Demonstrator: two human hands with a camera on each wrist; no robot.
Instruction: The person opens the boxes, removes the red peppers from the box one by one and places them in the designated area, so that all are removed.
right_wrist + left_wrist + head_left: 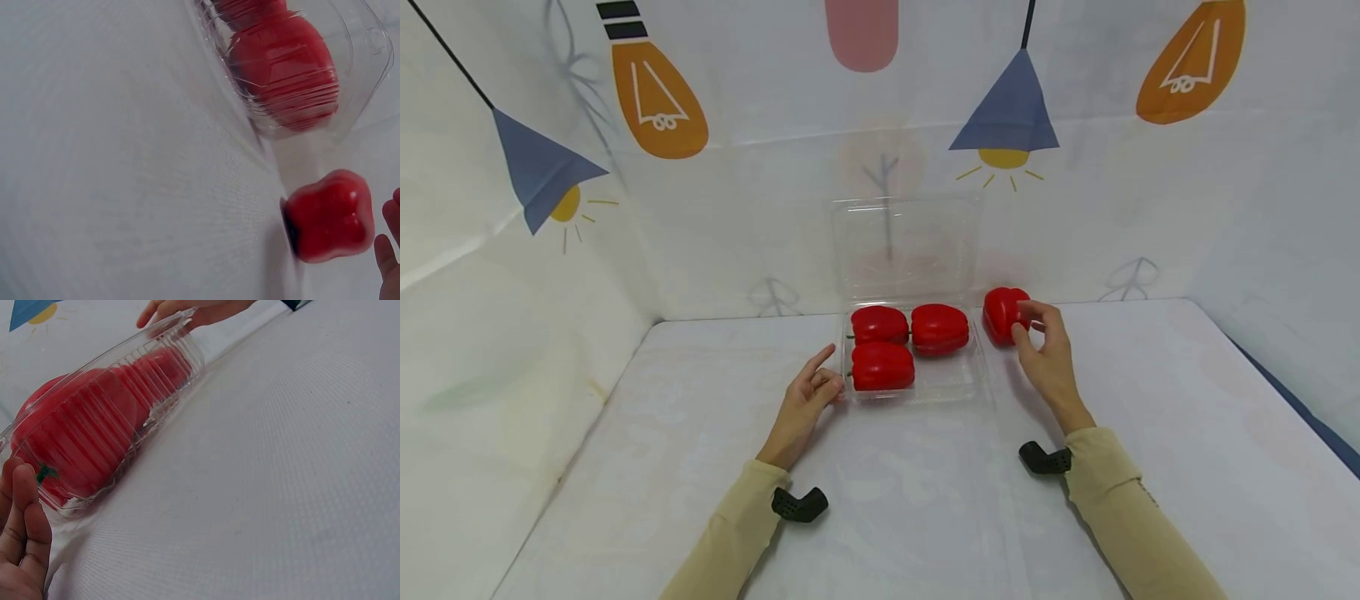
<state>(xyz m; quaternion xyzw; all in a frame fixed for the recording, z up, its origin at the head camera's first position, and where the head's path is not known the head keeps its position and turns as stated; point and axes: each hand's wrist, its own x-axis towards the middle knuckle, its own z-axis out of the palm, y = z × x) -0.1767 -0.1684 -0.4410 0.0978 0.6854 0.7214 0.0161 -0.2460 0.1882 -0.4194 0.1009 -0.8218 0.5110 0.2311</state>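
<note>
Three red bell peppers [882, 367] lie on their sides in a clear plastic clamshell box [951, 387], two behind and one at front left. Its lid [902, 242] stands raised at the back. My left hand [801, 404] holds the box's front left corner, index finger raised off it; in the left wrist view the fingertips meet the rim beside a green stem. Right of the box, another bell pepper [331, 215] stands on the table. Around its right side is my right hand [1047, 358], thumb and fingers spread, with a small gap showing in the right wrist view.
The box's front right part holds no pepper. A white cloth covers the table [910, 517]. Behind it hangs a pale curtain [760, 217] printed with lamps and bulbs, close to the raised lid. A black wrist device [800, 505] sits on each sleeve.
</note>
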